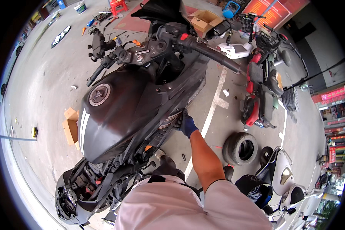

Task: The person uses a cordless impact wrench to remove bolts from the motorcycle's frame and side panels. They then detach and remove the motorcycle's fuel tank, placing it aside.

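A dark grey motorcycle (119, 103) stands in front of me, its round fuel cap (100, 94) on top of the tank. My right hand (187, 125), in a dark blue glove, is at the bike's right side by the lower fairing (172, 103). Its fingers are curled in against the ribbed gap under the fairing, thumb upward. What they grip there is hidden. The rear section (92, 180) lies exposed with no seat on it. Nothing of my left hand shows.
An open cardboard box (70, 128) stands left of the bike, another box (205, 21) beyond the front. Tires (239, 148) lie to my right, near a white scooter (281, 172) and a red and black scooter (257, 92). Tools (102, 16) are scattered at far left.
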Available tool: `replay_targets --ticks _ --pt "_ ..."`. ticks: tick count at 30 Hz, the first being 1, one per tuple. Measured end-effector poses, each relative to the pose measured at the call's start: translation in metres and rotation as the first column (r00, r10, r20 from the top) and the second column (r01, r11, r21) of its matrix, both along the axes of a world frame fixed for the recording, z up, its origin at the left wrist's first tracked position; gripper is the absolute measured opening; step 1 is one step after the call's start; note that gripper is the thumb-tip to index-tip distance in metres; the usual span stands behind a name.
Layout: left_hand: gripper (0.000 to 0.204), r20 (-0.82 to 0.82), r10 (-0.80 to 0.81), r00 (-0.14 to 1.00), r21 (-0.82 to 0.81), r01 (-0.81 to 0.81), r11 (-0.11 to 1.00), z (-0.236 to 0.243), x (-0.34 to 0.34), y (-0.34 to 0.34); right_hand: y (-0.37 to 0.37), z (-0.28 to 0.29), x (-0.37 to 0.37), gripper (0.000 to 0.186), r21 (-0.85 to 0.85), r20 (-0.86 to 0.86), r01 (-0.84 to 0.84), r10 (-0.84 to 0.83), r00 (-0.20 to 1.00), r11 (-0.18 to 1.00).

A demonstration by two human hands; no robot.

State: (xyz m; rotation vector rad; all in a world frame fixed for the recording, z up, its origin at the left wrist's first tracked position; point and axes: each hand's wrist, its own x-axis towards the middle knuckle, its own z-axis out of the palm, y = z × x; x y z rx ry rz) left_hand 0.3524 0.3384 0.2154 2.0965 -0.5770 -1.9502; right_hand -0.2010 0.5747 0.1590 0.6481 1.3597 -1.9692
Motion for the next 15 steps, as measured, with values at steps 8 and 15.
replay_targets --ticks 8,15 --pt "0.037 0.039 -0.012 0.999 -0.017 0.013 1.0 0.018 -0.017 -0.002 0.05 -0.057 -0.014 0.043 0.161 0.226 0.42 -0.447 0.865 0.893" --pt "0.036 0.057 0.127 0.99 -0.055 -0.124 0.991 0.042 0.01 0.024 0.022 -0.019 -0.014 0.034 0.033 0.209 0.288 -0.288 0.935 0.957"
